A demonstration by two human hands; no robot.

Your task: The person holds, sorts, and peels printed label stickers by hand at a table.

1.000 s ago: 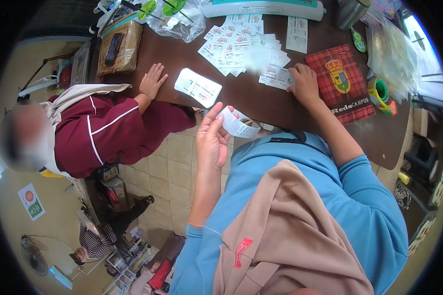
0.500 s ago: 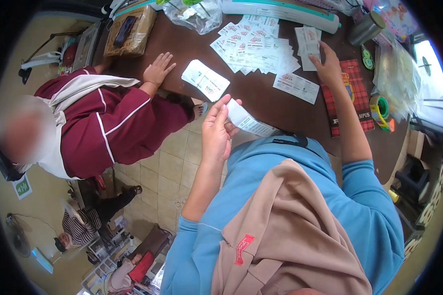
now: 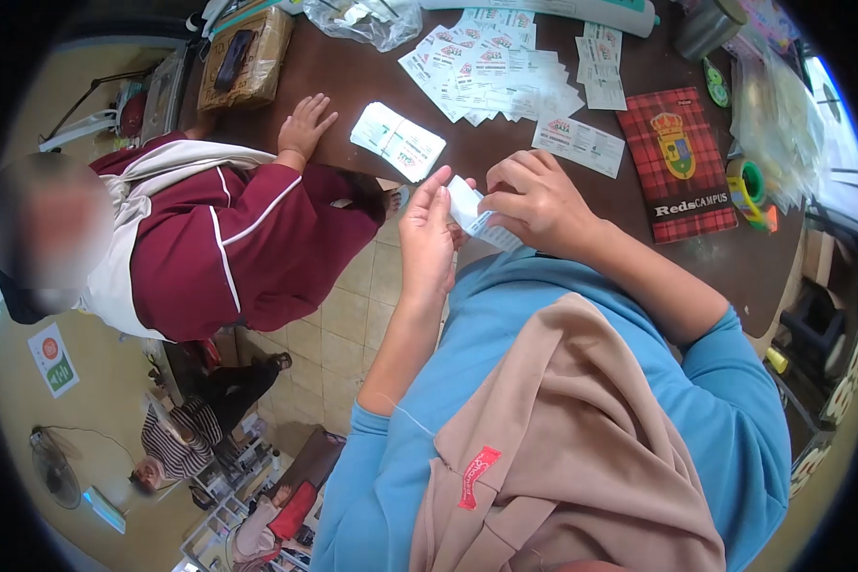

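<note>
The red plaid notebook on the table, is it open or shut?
Shut: the notebook lies flat with its crest side up, and no inside page shows.

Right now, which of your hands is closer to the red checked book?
Right. The right hand is at the paper strip, with a bit of table between it and the red checked book. The left hand holds the strip, farther away.

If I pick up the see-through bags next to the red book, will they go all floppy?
Probably yes: the bags look like thin, crinkly plastic, so they'd likely bend and sag. They're probably light for such a big heap. Their shiny sides overlap, so some might slip out.
</note>
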